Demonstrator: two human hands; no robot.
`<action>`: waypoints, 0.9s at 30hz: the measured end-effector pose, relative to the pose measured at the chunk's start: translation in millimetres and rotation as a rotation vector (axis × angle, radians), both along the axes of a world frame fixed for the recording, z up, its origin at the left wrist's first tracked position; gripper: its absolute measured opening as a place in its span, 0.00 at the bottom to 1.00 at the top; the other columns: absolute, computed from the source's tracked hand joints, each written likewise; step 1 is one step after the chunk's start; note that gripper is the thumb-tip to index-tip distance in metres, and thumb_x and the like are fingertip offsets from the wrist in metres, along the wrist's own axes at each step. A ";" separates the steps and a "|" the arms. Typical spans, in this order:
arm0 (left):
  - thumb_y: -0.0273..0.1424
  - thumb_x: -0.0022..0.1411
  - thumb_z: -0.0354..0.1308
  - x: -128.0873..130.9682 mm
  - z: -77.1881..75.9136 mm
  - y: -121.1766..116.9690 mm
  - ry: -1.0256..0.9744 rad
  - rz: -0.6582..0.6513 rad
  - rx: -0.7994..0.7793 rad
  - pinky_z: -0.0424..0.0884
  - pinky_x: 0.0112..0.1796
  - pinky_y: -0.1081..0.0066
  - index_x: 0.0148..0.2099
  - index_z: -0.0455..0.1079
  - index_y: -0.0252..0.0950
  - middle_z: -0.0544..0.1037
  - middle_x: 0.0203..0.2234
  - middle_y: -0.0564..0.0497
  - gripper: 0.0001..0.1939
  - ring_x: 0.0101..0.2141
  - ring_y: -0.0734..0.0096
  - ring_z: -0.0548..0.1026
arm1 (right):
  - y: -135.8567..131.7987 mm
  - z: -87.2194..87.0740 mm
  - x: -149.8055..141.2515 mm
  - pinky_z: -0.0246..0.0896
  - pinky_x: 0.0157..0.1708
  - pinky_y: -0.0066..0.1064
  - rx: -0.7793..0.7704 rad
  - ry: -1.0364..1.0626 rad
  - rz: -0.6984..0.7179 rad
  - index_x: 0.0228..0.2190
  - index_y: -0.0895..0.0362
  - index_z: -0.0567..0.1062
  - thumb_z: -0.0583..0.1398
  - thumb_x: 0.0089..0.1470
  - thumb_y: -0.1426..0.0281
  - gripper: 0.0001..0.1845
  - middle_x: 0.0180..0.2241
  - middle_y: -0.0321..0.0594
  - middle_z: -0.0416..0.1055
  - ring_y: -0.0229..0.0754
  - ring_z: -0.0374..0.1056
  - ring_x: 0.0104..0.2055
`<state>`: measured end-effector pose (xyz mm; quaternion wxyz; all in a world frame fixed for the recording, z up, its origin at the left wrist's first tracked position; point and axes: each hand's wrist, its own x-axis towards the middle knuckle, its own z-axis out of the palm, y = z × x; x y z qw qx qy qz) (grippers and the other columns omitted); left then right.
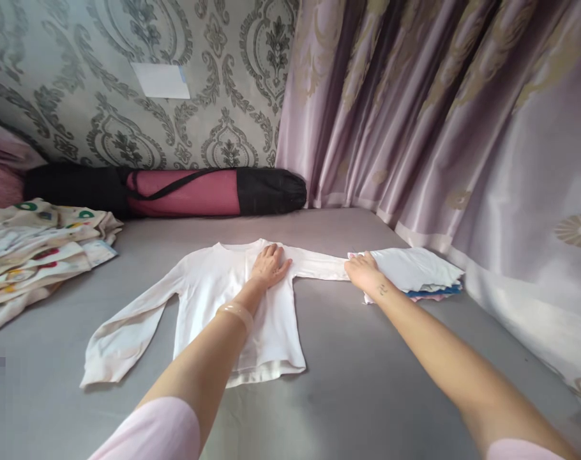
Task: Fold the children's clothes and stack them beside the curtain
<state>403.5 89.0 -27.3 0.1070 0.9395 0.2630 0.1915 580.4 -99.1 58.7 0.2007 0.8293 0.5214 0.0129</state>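
A white long-sleeved shirt (218, 287) lies spread on the grey sheet, its neckline toward the wall. My left hand (270, 265) rests flat on the upper chest of the shirt near the shoulder, fingers stretched out. My right hand (362, 271) is closed on the cuff end of the sleeve on the right, which runs straight out sideways. The other sleeve (122, 338) trails down to the left, loosely bent. Right beside my right hand sits a stack of folded clothes (415, 268), white on top with blue and pink layers below.
A pile of patterned cream clothes (46, 255) is at the left. Along the wall lies a long black and pink bag (189, 191) with a strap. Lilac curtains (367, 96) hang on the right down to the grey bed surface (357, 383). A white paper (161, 81) is on the wall.
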 end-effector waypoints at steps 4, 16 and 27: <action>0.43 0.66 0.49 -0.2 1.5 -0.5 0.000 0.000 -0.020 0.60 0.57 0.57 0.56 0.64 0.33 0.66 0.58 0.39 0.23 0.58 0.53 0.62 | 39.0 0.9 -10.3 0.53 0.46 0.35 0.122 0.082 0.008 0.45 0.55 0.76 0.50 0.60 0.78 0.19 0.45 0.48 0.75 0.47 0.68 0.50; 0.42 0.66 0.49 -1.1 7.5 -3.5 -0.004 -0.029 -0.032 0.58 0.57 0.57 0.59 0.62 0.33 0.65 0.59 0.41 0.25 0.59 0.52 0.60 | 137.3 -31.7 -29.4 0.59 0.44 0.29 0.323 0.436 -0.059 0.43 0.55 0.75 0.56 0.60 0.69 0.11 0.46 0.45 0.74 0.45 0.68 0.49; 0.42 0.67 0.47 1.9 0.1 -3.8 0.023 -0.006 0.017 0.59 0.56 0.54 0.60 0.63 0.39 0.64 0.60 0.42 0.23 0.59 0.49 0.60 | 110.0 -55.4 -46.1 0.58 0.50 0.35 0.495 0.323 -0.071 0.51 0.60 0.66 0.48 0.62 0.77 0.17 0.51 0.53 0.66 0.47 0.64 0.52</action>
